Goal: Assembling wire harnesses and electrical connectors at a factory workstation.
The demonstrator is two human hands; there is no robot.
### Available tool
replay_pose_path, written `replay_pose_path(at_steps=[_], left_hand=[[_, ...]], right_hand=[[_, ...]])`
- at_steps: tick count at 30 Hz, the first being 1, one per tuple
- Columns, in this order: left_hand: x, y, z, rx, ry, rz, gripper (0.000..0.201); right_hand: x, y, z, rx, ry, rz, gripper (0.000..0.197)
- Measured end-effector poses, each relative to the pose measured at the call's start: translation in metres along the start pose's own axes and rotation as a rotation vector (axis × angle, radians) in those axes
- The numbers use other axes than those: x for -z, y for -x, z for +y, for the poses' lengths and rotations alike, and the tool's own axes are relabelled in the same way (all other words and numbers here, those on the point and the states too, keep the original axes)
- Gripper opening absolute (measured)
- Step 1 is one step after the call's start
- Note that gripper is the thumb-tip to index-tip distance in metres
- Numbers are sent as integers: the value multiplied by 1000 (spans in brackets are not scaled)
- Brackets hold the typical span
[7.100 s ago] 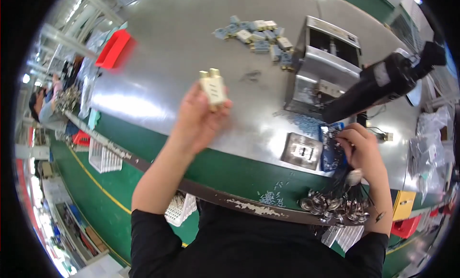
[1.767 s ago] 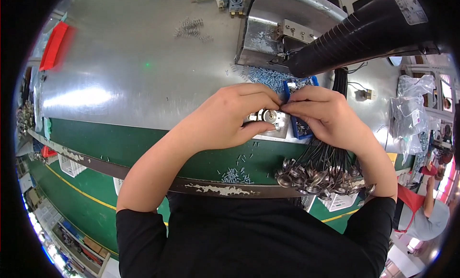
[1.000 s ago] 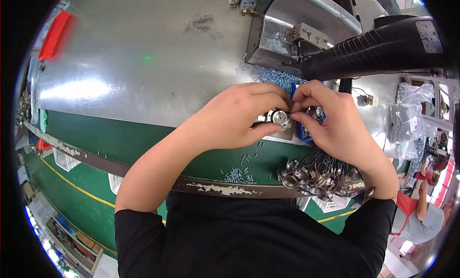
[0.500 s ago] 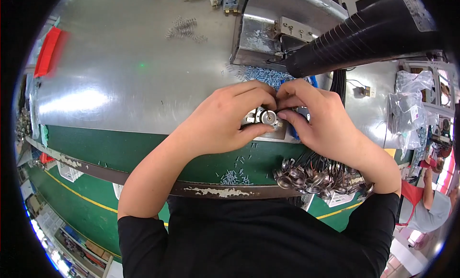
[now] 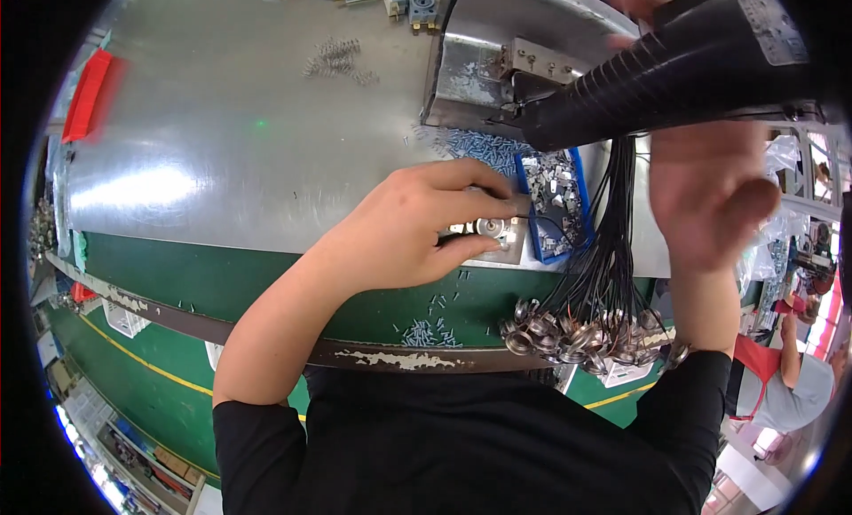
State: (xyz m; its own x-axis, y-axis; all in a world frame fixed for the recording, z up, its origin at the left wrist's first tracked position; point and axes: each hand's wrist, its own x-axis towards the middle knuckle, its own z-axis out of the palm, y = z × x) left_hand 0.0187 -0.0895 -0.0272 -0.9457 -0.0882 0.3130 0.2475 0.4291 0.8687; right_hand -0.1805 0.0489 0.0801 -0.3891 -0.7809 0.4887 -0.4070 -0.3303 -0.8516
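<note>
My left hand pinches a small metal part with a round silver face between thumb and fingers, just above the table's front edge. A thin black wire runs right from that part. Under it lies a small flat metal plate. My right hand is raised at the right, blurred, behind a thick black ribbed tool that looks like a power screwdriver. Its thumb stands out and its fingertips show beyond the tool; no grip on the tool is visible.
A blue tray holds small metal pieces. Blue-grey screws lie beside it, and springs farther left. Black wires with round metal ends hang over the front edge. A metal bracket stands behind. More screws lie near the front.
My right hand has let go of the small part and moved up and right, behind the black tool. The blue tray and wires are uncovered. My left hand stays on the part.
</note>
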Motion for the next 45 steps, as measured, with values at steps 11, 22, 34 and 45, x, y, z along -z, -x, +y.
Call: replay_pose_path(at_steps=[11,22,34,45], left_hand=[[-4,-4,-2,-69,10,18,34],[-4,-4,-3,-72,-28,31,29],[-3,-6,-2,-72,-14,29,35],[-7,-4,-1,-56,-5,26,34]], right_hand=[[13,-42,20,91,-490,-226,118],[3,-58,26,101,-372,-182,117],[1,-62,22,97,-248,-121,117],[-11,-48,6,104,-317,-185,113]])
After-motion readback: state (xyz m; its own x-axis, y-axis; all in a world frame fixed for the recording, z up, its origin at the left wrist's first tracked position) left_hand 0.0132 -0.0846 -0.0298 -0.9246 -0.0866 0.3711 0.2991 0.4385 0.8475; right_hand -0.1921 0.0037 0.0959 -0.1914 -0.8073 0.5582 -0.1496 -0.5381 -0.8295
